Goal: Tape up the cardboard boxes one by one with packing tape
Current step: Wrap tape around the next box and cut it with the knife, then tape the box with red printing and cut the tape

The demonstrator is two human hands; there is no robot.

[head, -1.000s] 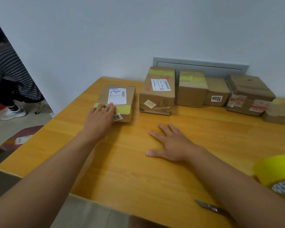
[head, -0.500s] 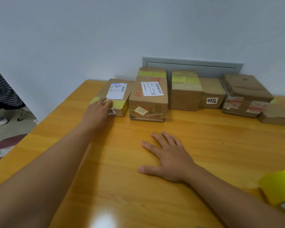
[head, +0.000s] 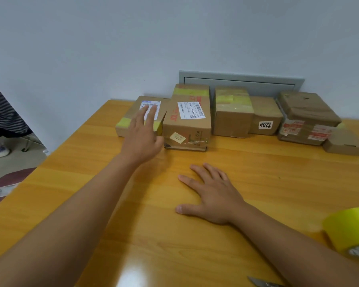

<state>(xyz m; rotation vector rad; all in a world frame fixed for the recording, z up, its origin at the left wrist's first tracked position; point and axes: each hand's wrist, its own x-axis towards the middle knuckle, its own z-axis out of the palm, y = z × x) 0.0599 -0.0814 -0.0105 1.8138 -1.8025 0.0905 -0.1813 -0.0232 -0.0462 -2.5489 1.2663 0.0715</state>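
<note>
1. Your left hand (head: 142, 139) is stretched out over the flat taped box (head: 133, 119) at the left end of the row; its fingers are straight and spread, holding nothing, and the fingertips overlap the white label on the box top; whether they touch the box or hover over it cannot be told
2. Your right hand (head: 212, 195) lies palm down on the wooden table (head: 278, 183), fingers straight and apart, thumb out to the left; it grips nothing
3. The flat taped box carries a band of yellow tape near its front edge and sits against the tall labelled box (head: 188, 119), which has yellow tape across its far end, a white barcode label on top and a small yellow note on its front face
4. Further right along the wall stand a cube box (head: 232, 114) with yellow tape over the top, a smaller box marked 7204 (head: 264, 116), a wide box with red printed stickers (head: 307, 119), and a low box (head: 344, 145) just beside it at the right edge
5. The roll of yellow packing tape (head: 350, 230) rests on the table by your right forearm, well apart from the boxes; a metal blade (head: 261, 282) shows at the bottom edge; a person in a striped top (head: 2, 112) stands at the far left
</note>
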